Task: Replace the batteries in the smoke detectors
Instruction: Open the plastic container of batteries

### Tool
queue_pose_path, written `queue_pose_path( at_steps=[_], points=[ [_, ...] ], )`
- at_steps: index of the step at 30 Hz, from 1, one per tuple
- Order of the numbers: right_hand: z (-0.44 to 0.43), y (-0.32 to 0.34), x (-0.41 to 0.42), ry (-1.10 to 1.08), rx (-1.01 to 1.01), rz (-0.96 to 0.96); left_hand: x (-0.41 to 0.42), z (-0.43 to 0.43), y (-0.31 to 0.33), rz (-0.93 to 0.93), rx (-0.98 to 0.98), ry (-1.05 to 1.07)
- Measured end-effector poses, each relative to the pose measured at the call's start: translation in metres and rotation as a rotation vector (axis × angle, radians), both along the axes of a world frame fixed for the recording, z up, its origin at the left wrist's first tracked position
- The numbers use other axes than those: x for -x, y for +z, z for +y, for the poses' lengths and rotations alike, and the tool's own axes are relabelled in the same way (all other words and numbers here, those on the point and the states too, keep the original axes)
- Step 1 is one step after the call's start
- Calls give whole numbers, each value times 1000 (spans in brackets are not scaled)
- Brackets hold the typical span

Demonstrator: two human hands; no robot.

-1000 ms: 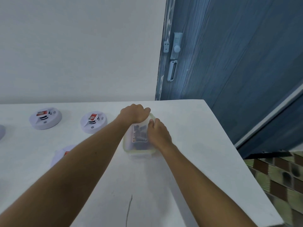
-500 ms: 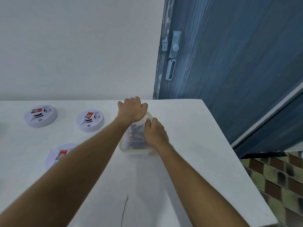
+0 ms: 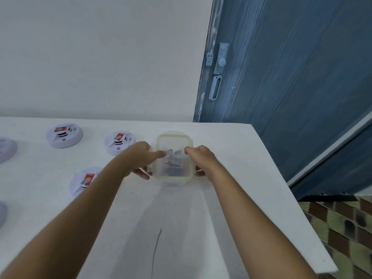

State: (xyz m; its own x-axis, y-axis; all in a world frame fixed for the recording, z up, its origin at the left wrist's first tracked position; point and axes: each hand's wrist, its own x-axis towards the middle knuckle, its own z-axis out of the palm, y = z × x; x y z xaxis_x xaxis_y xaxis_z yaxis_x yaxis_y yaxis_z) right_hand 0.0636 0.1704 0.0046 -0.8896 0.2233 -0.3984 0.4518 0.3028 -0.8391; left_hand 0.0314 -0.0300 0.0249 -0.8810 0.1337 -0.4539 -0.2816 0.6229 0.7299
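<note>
Clear plastic box (image 3: 174, 140) near the table's (image 3: 241, 158) far edge, batteries (image 3: 172, 160) inside, left hand (image 3: 138, 158) and right hand (image 3: 201, 158) both clamp its sides.

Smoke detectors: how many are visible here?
5 smoke detectors: two at the back, left and middle; one half hidden by the left forearm; two cut off at the left edge. Others may be unseen.

left hand (image 3: 138, 159): bare | right hand (image 3: 202, 160): bare | forearms (image 3: 251, 208): bare, unsleeved
</note>
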Motion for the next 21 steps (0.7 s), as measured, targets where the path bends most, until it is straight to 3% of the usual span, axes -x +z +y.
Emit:
queue_pose_path(
  at_steps=[4,8,10,15,21],
  points=[
    [5,-4,2,-35,101,-3,-4,-3,-5,-8,-164,89],
    [1,-12,14,-107,70,70,3,5,-6,42,-225,160],
    [-1,-11,20,-149,54,100,11,8,-7,94,-210,186],
    [-1,-3,28,-192,-6,128,19,14,-7,343,75,159],
    [1,11,6,-218,-111,319,-2,10,9,542,-46,202]
  ],
)
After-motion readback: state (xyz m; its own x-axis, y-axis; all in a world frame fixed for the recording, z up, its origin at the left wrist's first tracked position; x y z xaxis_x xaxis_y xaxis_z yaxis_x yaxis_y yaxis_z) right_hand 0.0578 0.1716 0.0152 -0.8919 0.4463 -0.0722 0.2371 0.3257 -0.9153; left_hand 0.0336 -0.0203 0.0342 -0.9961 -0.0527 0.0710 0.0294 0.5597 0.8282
